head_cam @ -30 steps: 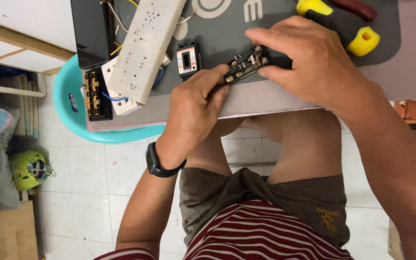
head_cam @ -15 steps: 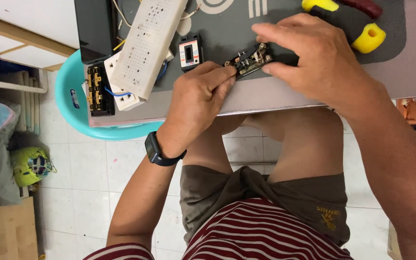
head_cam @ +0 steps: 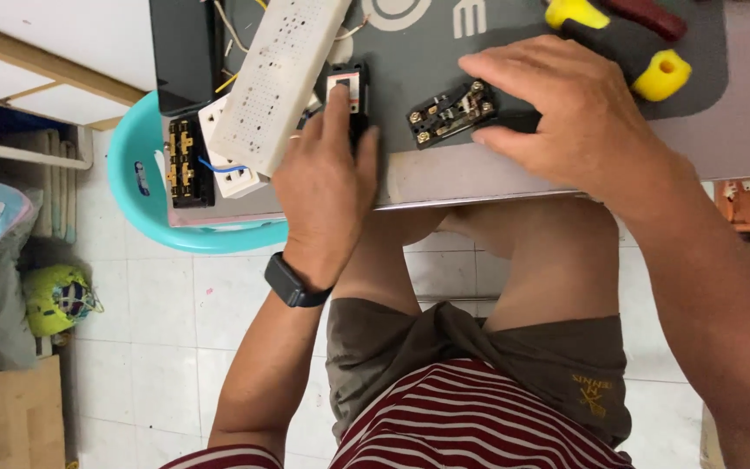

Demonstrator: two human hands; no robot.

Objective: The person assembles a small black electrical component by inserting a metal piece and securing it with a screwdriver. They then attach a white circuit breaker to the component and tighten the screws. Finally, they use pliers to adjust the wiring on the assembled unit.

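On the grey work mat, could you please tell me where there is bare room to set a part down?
Bare room: the grey work mat right of the right hand, below the yellow-ended tool. Crowded: the left side, around the white perforated power strip cover, small black switch and left hand.

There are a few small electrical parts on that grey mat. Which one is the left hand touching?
The left hand touches the small black switch with a white-and-red face. The bare black part with brass screws lies apart, by the right hand.

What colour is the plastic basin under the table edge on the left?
The round plastic basin is turquoise, seen in the head view, the only one.
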